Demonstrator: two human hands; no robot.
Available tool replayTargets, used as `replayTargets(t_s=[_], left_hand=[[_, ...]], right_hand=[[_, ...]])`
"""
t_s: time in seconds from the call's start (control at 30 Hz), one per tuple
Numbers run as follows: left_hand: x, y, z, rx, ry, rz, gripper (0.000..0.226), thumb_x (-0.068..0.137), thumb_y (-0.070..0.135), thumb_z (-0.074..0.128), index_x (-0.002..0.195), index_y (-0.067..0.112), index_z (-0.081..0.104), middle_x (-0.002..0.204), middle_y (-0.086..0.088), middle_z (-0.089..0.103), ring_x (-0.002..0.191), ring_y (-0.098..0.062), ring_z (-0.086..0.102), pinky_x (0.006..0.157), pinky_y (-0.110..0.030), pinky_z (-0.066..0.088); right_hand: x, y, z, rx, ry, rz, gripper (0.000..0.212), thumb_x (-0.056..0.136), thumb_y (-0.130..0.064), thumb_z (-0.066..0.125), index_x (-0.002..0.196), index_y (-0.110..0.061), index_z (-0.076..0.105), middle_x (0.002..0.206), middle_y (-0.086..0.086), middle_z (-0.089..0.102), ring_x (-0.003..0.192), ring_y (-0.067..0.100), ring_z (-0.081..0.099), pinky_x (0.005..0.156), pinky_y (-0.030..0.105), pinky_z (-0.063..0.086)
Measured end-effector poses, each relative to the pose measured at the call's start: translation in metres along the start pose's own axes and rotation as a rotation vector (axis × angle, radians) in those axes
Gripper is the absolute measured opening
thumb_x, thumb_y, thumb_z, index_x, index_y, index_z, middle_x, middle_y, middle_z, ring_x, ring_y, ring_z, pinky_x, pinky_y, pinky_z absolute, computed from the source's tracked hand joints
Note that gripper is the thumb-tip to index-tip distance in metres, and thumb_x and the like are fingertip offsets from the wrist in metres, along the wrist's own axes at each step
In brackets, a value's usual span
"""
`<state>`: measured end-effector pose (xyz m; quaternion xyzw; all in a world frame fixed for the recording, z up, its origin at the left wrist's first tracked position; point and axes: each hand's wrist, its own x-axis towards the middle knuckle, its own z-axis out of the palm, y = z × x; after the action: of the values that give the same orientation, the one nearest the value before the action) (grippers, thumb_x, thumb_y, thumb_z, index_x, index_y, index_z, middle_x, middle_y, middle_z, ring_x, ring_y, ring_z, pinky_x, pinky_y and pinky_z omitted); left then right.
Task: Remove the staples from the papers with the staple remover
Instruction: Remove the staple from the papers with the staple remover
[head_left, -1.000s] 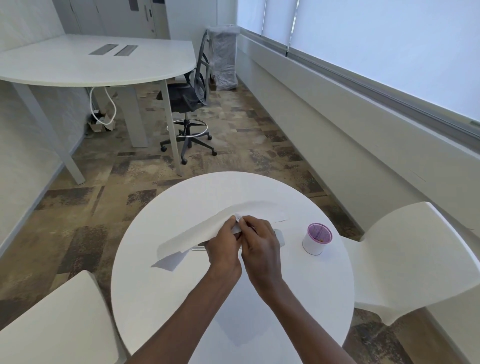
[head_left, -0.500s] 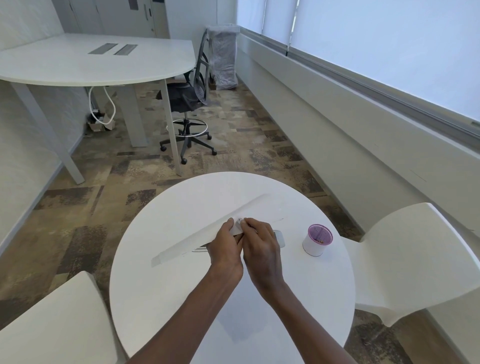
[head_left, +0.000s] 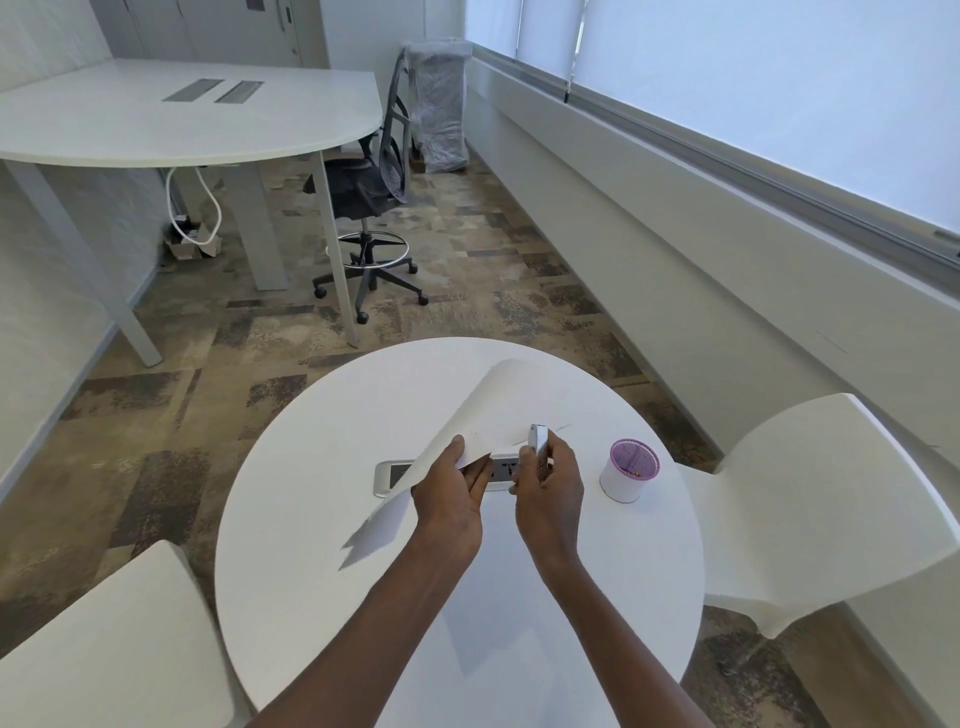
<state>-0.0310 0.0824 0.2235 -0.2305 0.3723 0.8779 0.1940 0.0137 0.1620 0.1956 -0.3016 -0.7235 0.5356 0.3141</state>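
— Left hand?
— Pinching the curled papers above the round table; they hide part of its power socket panel.
— Right hand?
— Gripping the staple remover. To the right, a white cup with a purple inside.

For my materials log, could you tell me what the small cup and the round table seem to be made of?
Cup: probably plastic, with white, smooth, matte walls and a purple rim; paper is possible.
Round table: apparently white laminate or painted board, semi-gloss, since it shows soft reflections.
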Motion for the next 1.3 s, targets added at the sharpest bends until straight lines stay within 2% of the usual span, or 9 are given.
replayTargets(t_s=[0.13, 0.23, 0.33, 0.53, 0.7, 0.87, 1.0, 1.17, 1.3], left_hand=[[-0.001, -0.002, -0.001, -0.027, -0.020, -0.001, 0.027, 0.095, 0.007, 0.062, 0.121, 0.016, 0.058, 0.124, -0.016, 0.066, 0.108, -0.033, 0.068, 0.082, -0.039, 0.059], [-0.002, -0.002, 0.000, -0.039, -0.027, -0.023, 0.040, 0.095, 0.008, 0.062, 0.134, 0.009, 0.054, 0.126, -0.018, 0.067, 0.107, -0.031, 0.069, 0.075, -0.035, 0.061], [-0.002, -0.003, 0.000, 0.029, -0.028, -0.018, 0.034, 0.095, 0.012, 0.064, 0.128, 0.009, 0.058, 0.117, -0.015, 0.070, 0.102, -0.028, 0.070, 0.076, -0.034, 0.059], [0.000, -0.005, -0.002, 0.119, -0.053, -0.080, 0.030, 0.091, 0.017, 0.068, 0.120, 0.010, 0.065, 0.092, -0.006, 0.072, 0.085, -0.019, 0.068, 0.078, -0.035, 0.056], [0.003, 0.000, -0.007, 0.185, -0.090, -0.162, 0.025, 0.087, 0.027, 0.074, 0.108, 0.014, 0.068, 0.087, -0.004, 0.071, 0.085, -0.018, 0.067, 0.080, -0.036, 0.053], [-0.002, 0.009, -0.018, 0.505, -0.196, -0.126, 0.024, 0.087, 0.041, 0.071, 0.090, 0.018, 0.075, 0.084, 0.005, 0.077, 0.084, -0.016, 0.068, 0.082, -0.033, 0.052], [-0.006, 0.012, -0.022, 0.870, -0.193, 0.181, 0.022, 0.088, 0.038, 0.070, 0.074, 0.023, 0.078, 0.074, 0.008, 0.076, 0.073, -0.014, 0.066, 0.070, -0.028, 0.051], [-0.009, 0.008, -0.032, 1.343, -0.111, 0.952, 0.013, 0.081, 0.026, 0.075, 0.072, 0.027, 0.066, 0.067, 0.017, 0.065, 0.061, -0.001, 0.059, 0.057, -0.013, 0.039], [-0.002, 0.009, -0.028, 1.466, -0.147, 1.315, 0.021, 0.078, 0.003, 0.077, 0.085, 0.016, 0.062, 0.082, 0.003, 0.059, 0.070, -0.014, 0.056, 0.053, -0.026, 0.049]], right_hand=[[0.002, -0.007, -0.007, 0.315, -0.055, 0.303, 0.022, 0.094, -0.027, 0.066, 0.101, -0.010, 0.054, 0.076, 0.016, 0.056, 0.057, 0.018, 0.054, 0.048, 0.023, 0.049], [0.004, -0.014, -0.009, 0.426, -0.086, 0.435, 0.042, 0.084, -0.031, 0.078, 0.098, 0.001, 0.056, 0.063, 0.012, 0.055, 0.050, 0.019, 0.050, 0.047, 0.025, 0.045], [0.006, -0.020, -0.008, 0.532, -0.114, 0.525, 0.055, 0.077, -0.029, 0.084, 0.108, 0.009, 0.059, 0.063, 0.011, 0.056, 0.052, 0.019, 0.052, 0.051, 0.028, 0.045], [0.012, -0.036, -0.007, 0.720, -0.148, 0.730, 0.022, 0.077, -0.004, 0.080, 0.093, -0.005, 0.066, 0.077, 0.011, 0.065, 0.057, 0.019, 0.062, 0.045, 0.025, 0.049], [0.015, -0.039, -0.004, 0.767, -0.109, 0.797, 0.023, 0.076, 0.002, 0.078, 0.095, -0.005, 0.067, 0.071, 0.006, 0.061, 0.055, 0.014, 0.055, 0.044, 0.024, 0.049], [0.020, -0.038, -0.003, 0.806, -0.074, 0.821, 0.022, 0.078, 0.004, 0.076, 0.096, -0.003, 0.065, 0.066, 0.007, 0.059, 0.049, 0.013, 0.054, 0.040, 0.020, 0.048], [0.024, -0.038, -0.001, 0.817, -0.065, 0.829, 0.023, 0.078, 0.003, 0.077, 0.095, -0.005, 0.064, 0.061, 0.006, 0.057, 0.042, 0.010, 0.055, 0.041, 0.019, 0.048], [0.026, -0.041, 0.002, 0.848, -0.079, 0.833, 0.018, 0.081, 0.002, 0.075, 0.091, -0.006, 0.063, 0.056, 0.004, 0.057, 0.041, 0.009, 0.054, 0.041, 0.020, 0.049], [0.024, -0.046, 0.003, 0.830, -0.080, 0.842, 0.015, 0.080, 0.001, 0.077, 0.087, -0.004, 0.065, 0.058, 0.006, 0.060, 0.043, 0.011, 0.056, 0.045, 0.022, 0.051]])
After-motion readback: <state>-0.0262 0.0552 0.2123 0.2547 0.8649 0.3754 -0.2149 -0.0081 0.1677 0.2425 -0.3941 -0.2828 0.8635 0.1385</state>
